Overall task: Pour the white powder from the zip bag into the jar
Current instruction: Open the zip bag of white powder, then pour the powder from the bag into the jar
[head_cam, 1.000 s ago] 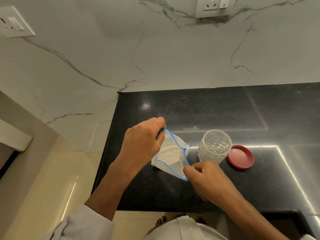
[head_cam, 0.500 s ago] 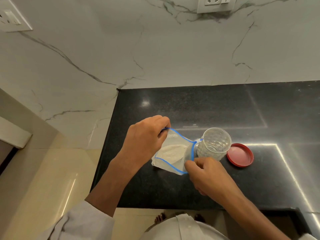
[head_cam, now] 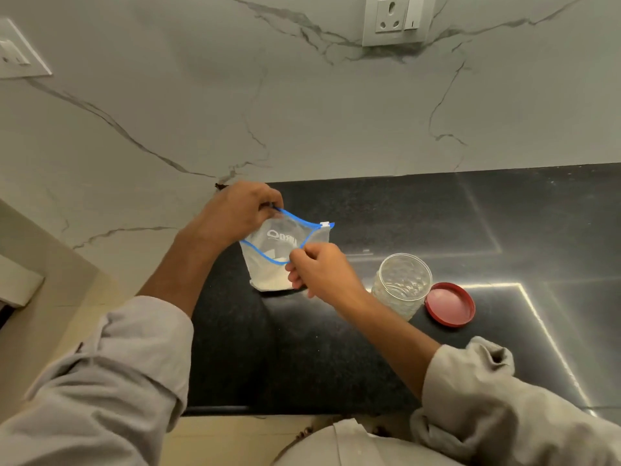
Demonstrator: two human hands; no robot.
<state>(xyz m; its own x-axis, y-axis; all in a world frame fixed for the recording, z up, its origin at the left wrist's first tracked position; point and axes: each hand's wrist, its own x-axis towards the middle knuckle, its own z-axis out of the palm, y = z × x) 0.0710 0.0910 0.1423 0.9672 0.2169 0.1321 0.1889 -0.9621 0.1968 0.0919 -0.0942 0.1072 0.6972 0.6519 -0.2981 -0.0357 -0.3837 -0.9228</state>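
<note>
A clear zip bag (head_cam: 268,264) with a blue zip strip stands upright on the black counter (head_cam: 336,358), its mouth spread open and white powder settled at its bottom. My left hand (head_cam: 235,213) pinches the far lip of the mouth. My right hand (head_cam: 319,274) pinches the near lip. The clear textured jar (head_cam: 401,285) stands open and empty to the right of the bag, a short gap from my right hand.
A red lid (head_cam: 450,304) lies flat just right of the jar. The marble wall (head_cam: 302,112) rises behind the counter, with a socket plate (head_cam: 396,20) high up. The counter's left edge runs down past the bag; the front edge is near my body.
The bag was tipped toward the jar's rim; now it stands upright, away to the jar's left, with its mouth pulled wider. The camera has moved closer and shifted.
</note>
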